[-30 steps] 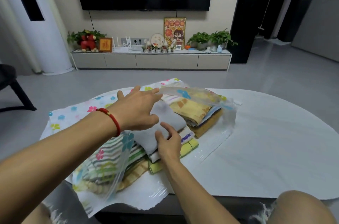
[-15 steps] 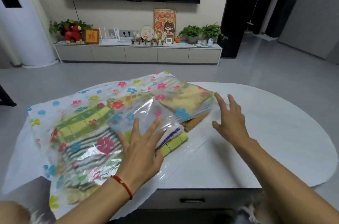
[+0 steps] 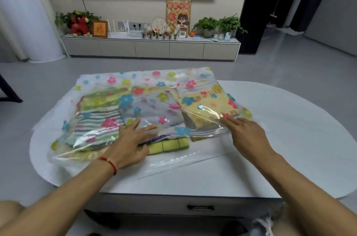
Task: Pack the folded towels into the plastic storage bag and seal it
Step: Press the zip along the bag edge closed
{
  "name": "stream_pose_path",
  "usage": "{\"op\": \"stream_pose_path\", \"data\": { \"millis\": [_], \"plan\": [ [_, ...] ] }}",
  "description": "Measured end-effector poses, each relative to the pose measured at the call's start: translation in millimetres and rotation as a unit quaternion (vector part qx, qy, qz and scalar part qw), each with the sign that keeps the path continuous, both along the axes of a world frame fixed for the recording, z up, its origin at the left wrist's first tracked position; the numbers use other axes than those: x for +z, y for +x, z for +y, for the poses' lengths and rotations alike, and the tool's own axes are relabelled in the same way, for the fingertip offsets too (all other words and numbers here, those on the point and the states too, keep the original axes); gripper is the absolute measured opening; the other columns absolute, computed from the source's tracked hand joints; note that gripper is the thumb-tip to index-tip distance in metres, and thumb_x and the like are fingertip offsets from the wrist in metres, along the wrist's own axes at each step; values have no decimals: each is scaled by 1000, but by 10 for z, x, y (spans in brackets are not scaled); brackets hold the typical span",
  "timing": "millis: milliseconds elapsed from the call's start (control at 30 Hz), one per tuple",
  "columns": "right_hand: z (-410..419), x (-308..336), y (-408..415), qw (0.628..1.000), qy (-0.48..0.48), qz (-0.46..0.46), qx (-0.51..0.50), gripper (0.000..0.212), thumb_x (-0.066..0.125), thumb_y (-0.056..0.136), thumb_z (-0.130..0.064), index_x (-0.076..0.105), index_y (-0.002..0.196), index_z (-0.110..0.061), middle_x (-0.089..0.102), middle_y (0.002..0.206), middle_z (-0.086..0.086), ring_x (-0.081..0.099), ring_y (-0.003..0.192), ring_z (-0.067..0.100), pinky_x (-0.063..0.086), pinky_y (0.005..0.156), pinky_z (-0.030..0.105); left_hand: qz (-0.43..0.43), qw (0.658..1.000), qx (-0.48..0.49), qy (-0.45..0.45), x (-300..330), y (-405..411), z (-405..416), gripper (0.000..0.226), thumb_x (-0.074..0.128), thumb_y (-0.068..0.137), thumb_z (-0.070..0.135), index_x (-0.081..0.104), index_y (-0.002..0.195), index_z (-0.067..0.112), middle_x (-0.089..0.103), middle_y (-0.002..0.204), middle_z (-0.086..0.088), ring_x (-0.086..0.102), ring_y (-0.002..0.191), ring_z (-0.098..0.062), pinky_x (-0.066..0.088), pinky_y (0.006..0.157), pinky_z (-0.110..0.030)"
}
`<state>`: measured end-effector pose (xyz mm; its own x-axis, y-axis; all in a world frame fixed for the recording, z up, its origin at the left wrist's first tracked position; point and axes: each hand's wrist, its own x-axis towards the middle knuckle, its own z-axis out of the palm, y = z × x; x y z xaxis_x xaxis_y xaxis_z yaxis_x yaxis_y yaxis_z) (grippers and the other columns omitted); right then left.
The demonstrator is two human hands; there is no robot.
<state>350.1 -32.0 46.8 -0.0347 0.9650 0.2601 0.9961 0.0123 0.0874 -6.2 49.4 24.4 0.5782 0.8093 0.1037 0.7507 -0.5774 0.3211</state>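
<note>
A clear plastic storage bag [image 3: 146,81] printed with coloured flowers lies on the white table [image 3: 289,139], its mouth towards me. Inside it are folded towels: a striped green one [image 3: 96,117] on the left, a grey one [image 3: 152,112] in the middle and a yellow one [image 3: 204,108] on the right. A lime-green towel [image 3: 168,144] sticks out of the mouth. My left hand [image 3: 131,143] lies flat with fingers spread on the bag's upper layer near the mouth. My right hand [image 3: 245,131] touches the upper layer's front right corner; its thumb is hidden.
The bag's lower layer [image 3: 193,160] spreads out on the table in front of the towels. A drawer handle [image 3: 200,207] is in the table's front. Beyond the table are grey floor and a low TV cabinet [image 3: 150,48] with plants and ornaments.
The bag's upper layer now covers the towels. My left hand came out from inside and lies flat on top. My right hand moved to the bag's right front corner.
</note>
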Motion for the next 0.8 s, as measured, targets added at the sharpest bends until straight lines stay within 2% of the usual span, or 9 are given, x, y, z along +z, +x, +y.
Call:
{"op": "stream_pose_path", "data": {
  "millis": [67,133,233,300,367,433,567,700,800],
  "plan": [
    [-226,57,-171,998,-18,2,-58,71,51,92,-3,38,157,-28,48,158,-3,52,134,29,50,96,40,1,999,-16,30,91,-32,-29,60,48,77,24,56,136,34,44,148,17,26,146,-34,19,111,-68],
    [-442,74,-413,994,33,10,-104,69,64,87,-9,43,153,-13,47,155,14,50,133,39,48,100,47,7,996,-39,77,106,-72,-123,59,51,78,20,57,136,30,49,146,13,33,143,-33,21,108,-66],
    [-715,-208,-978,981,172,68,60,55,75,74,-11,64,128,-11,62,131,24,57,116,44,50,93,54,-13,996,-23,89,162,-132,-248,62,55,81,12,52,139,32,38,152,19,22,149,-28,14,111,-70],
    [-649,-358,-1339,982,66,81,156,44,62,90,-28,63,133,-23,58,142,16,54,129,40,46,103,59,-30,996,-1,88,255,-133,-292,65,55,80,8,51,140,34,32,154,23,17,150,-27,11,111,-74],
    [-320,-477,-1585,986,-80,83,120,49,37,104,-47,45,152,-37,28,169,5,26,153,35,24,119,64,-31,996,4,84,355,-131,-316,67,54,80,7,49,140,36,28,154,25,14,150,-26,8,111,-74],
    [45,-588,-1762,985,-138,70,70,53,25,107,-53,28,159,-42,5,174,-6,5,159,31,12,123,60,-32,996,4,82,432,-170,-310,68,53,79,7,49,140,37,26,154,28,14,151,-25,9,111,-75],
    [326,-731,-1831,987,-125,88,43,53,21,107,-54,26,158,-43,10,173,-9,8,159,29,21,120,59,-22,997,0,80,495,-297,-291,67,52,81,9,46,142,37,23,155,30,12,151,-21,9,110,-75],
    [145,-684,-1613,980,-137,98,107,55,26,108,-46,19,162,-41,-1,174,-6,-1,160,26,9,126,55,9,997,-5,79,422,-359,-285,68,50,82,11,42,144,38,16,157,30,8,152,-25,8,110,-76],
    [-264,-560,-1365,973,-109,71,193,48,42,103,-36,48,151,-30,29,168,7,26,155,28,20,125,50,44,996,-18,73,235,-288,-357,75,50,81,13,32,148,42,11,160,25,6,151,-30,11,109,-76]
  ]
}}
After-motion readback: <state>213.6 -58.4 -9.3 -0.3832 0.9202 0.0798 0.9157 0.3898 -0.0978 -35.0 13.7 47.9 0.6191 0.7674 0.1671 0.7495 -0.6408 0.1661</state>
